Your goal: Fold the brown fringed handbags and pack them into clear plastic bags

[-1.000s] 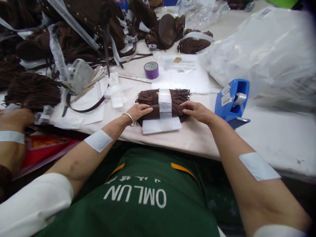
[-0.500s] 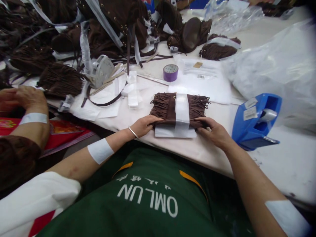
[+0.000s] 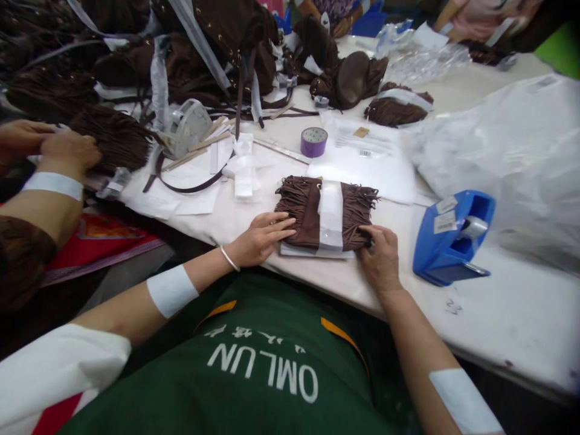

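A dark brown fringed bag (image 3: 308,212) lies flat at the table's near edge, with a white paper band (image 3: 331,214) around its middle. Part of a white sheet (image 3: 317,254) sticks out from under its near side. My left hand (image 3: 259,238) rests on the bag's lower left corner, its fingers stretched out and lying flat. At the lower right corner, my right hand (image 3: 380,254) has its fingers curled against the fringe, thumb partly hidden, gripping the edge.
A blue tape dispenser (image 3: 453,238) stands to the right, and a purple tape roll (image 3: 313,142) beyond the bag. Clear plastic bags (image 3: 493,139) spread at right. Brown bags (image 3: 212,48) pile up at far left. A co-worker's hands (image 3: 67,145) work at left; other people stand across the table.
The bag's near edge, lifted before, now lies lower over the white sheet. My left fingers have flattened onto the bag, and my right hand has shifted slightly. The co-worker's hands moved up.
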Demonstrator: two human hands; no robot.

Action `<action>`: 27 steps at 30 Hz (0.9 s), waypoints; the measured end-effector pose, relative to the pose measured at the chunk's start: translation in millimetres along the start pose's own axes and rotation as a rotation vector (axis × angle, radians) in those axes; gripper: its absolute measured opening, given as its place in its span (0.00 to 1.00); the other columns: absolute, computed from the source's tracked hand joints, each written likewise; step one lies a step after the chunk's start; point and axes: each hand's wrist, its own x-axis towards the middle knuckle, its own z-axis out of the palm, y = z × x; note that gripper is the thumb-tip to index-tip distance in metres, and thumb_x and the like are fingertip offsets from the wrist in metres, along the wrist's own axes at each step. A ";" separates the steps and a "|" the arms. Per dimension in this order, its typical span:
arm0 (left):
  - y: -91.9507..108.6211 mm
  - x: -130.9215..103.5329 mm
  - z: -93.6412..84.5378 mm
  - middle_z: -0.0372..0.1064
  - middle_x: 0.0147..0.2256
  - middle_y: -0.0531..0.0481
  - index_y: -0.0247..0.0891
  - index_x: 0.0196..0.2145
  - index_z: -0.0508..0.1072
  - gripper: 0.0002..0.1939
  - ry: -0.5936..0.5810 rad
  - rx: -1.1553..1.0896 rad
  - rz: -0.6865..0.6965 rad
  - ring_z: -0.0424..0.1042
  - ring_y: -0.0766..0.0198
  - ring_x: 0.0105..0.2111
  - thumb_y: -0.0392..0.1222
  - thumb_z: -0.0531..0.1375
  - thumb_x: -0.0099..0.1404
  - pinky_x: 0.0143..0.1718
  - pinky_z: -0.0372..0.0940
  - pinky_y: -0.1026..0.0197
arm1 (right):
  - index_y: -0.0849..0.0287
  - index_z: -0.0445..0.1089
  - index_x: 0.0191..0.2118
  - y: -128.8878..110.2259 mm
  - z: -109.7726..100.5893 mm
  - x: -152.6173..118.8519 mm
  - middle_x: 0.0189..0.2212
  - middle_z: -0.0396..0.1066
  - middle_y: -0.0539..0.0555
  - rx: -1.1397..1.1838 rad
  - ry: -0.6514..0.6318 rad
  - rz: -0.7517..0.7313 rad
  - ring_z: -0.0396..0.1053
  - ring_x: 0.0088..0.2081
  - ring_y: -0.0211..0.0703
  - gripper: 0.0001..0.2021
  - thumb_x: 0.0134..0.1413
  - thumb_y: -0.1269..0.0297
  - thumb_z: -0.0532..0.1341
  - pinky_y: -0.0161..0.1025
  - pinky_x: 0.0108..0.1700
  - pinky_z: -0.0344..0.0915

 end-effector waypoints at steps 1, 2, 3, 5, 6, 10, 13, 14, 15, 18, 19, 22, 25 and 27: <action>6.4 4.3 -3.0 0.57 0.60 0.45 0.42 0.59 0.61 0.29 0.026 0.020 -0.016 0.52 0.53 0.61 0.27 0.52 0.61 0.60 0.53 0.42 | 0.56 0.64 0.52 -1.9 1.1 0.0 0.48 0.64 0.59 -0.029 0.038 0.036 0.60 0.52 0.52 0.23 0.48 0.70 0.58 0.52 0.56 0.57; 13.0 9.2 -3.9 0.57 0.60 0.44 0.42 0.59 0.61 0.28 0.045 0.034 -0.027 0.52 0.52 0.61 0.28 0.53 0.61 0.60 0.52 0.42 | 0.57 0.62 0.54 -3.5 2.3 0.2 0.50 0.64 0.60 -0.052 0.060 0.073 0.59 0.53 0.53 0.25 0.47 0.68 0.60 0.52 0.57 0.56; 19.3 14.4 -2.4 0.59 0.59 0.44 0.41 0.59 0.60 0.27 0.049 0.043 -0.030 0.54 0.52 0.60 0.30 0.54 0.62 0.59 0.53 0.44 | 0.58 0.60 0.56 -4.8 3.5 0.6 0.50 0.64 0.61 -0.072 0.070 0.112 0.59 0.53 0.54 0.27 0.46 0.66 0.60 0.53 0.56 0.56; 29.9 23.9 7.1 0.65 0.53 0.42 0.39 0.58 0.62 0.23 0.003 0.063 -0.020 0.59 0.53 0.55 0.35 0.55 0.65 0.56 0.56 0.47 | 0.59 0.59 0.56 -6.5 5.6 1.7 0.48 0.66 0.61 -0.097 0.055 0.188 0.61 0.50 0.55 0.28 0.46 0.63 0.61 0.52 0.54 0.58; 33.8 27.3 13.8 0.67 0.50 0.41 0.38 0.56 0.64 0.21 -0.035 0.080 -0.015 0.61 0.53 0.53 0.37 0.55 0.66 0.54 0.58 0.48 | 0.58 0.60 0.56 -7.2 6.2 2.3 0.47 0.67 0.60 -0.105 0.040 0.222 0.62 0.48 0.55 0.28 0.47 0.63 0.60 0.51 0.52 0.59; 37.7 28.1 35.7 0.68 0.46 0.41 0.38 0.53 0.67 0.18 -0.146 0.165 0.000 0.63 0.54 0.49 0.43 0.55 0.68 0.51 0.59 0.50 | 0.55 0.61 0.56 -9.8 5.7 2.6 0.44 0.70 0.58 -0.099 0.004 0.271 0.63 0.43 0.53 0.26 0.48 0.67 0.57 0.48 0.46 0.62; 32.6 21.7 38.1 0.67 0.48 0.41 0.40 0.56 0.65 0.19 -0.158 0.224 0.030 0.62 0.54 0.50 0.43 0.55 0.68 0.50 0.59 0.51 | 0.55 0.61 0.55 -11.0 3.8 -0.7 0.44 0.69 0.57 -0.060 0.022 0.271 0.63 0.42 0.52 0.26 0.47 0.67 0.57 0.47 0.46 0.62; 30.5 20.1 37.9 0.67 0.48 0.41 0.41 0.56 0.64 0.19 -0.159 0.241 0.047 0.62 0.54 0.50 0.41 0.54 0.69 0.50 0.59 0.52 | 0.55 0.61 0.55 -11.1 3.1 -2.4 0.44 0.69 0.57 -0.045 0.029 0.275 0.63 0.42 0.51 0.26 0.47 0.68 0.57 0.47 0.46 0.63; 28.3 18.9 38.1 0.67 0.48 0.42 0.41 0.57 0.64 0.19 -0.153 0.253 0.064 0.62 0.55 0.50 0.39 0.52 0.69 0.49 0.58 0.52 | 0.55 0.61 0.55 -11.1 2.3 -4.2 0.44 0.69 0.57 -0.032 0.036 0.281 0.64 0.42 0.51 0.26 0.47 0.68 0.57 0.47 0.46 0.63; 21.4 17.6 43.1 0.69 0.46 0.43 0.41 0.56 0.65 0.18 -0.087 0.259 0.095 0.63 0.56 0.48 0.34 0.51 0.69 0.48 0.58 0.53 | 0.54 0.61 0.55 -10.3 -0.3 -9.9 0.45 0.69 0.57 -0.002 0.032 0.287 0.64 0.44 0.51 0.26 0.47 0.68 0.57 0.48 0.48 0.63; 18.9 17.6 46.0 0.70 0.45 0.44 0.41 0.55 0.66 0.18 -0.050 0.253 0.093 0.64 0.56 0.47 0.34 0.51 0.69 0.47 0.58 0.53 | 0.53 0.62 0.55 -10.0 -1.2 -11.6 0.46 0.68 0.57 0.006 0.025 0.283 0.64 0.46 0.52 0.26 0.47 0.69 0.56 0.49 0.49 0.63; 11.7 17.1 53.8 0.71 0.42 0.45 0.42 0.53 0.68 0.17 0.051 0.211 0.100 0.65 0.58 0.45 0.34 0.52 0.68 0.46 0.58 0.54 | 0.52 0.63 0.54 -9.6 -3.4 -16.4 0.48 0.68 0.55 0.012 0.007 0.269 0.63 0.49 0.52 0.24 0.49 0.70 0.55 0.52 0.52 0.61; 6.5 16.0 55.8 0.71 0.41 0.46 0.43 0.52 0.68 0.16 0.093 0.165 0.134 0.65 0.59 0.45 0.34 0.51 0.69 0.46 0.58 0.55 | 0.50 0.62 0.55 -10.9 -6.2 -22.1 0.48 0.68 0.55 0.017 -0.019 0.269 0.63 0.50 0.52 0.24 0.51 0.69 0.54 0.55 0.53 0.61; 4.9 15.1 55.1 0.71 0.41 0.46 0.44 0.51 0.69 0.15 0.085 0.168 0.121 0.64 0.59 0.44 0.36 0.51 0.69 0.46 0.58 0.55 | 0.49 0.61 0.56 -13.9 -10.4 -26.8 0.49 0.67 0.56 0.012 -0.032 0.237 0.63 0.51 0.53 0.25 0.52 0.70 0.52 0.57 0.54 0.60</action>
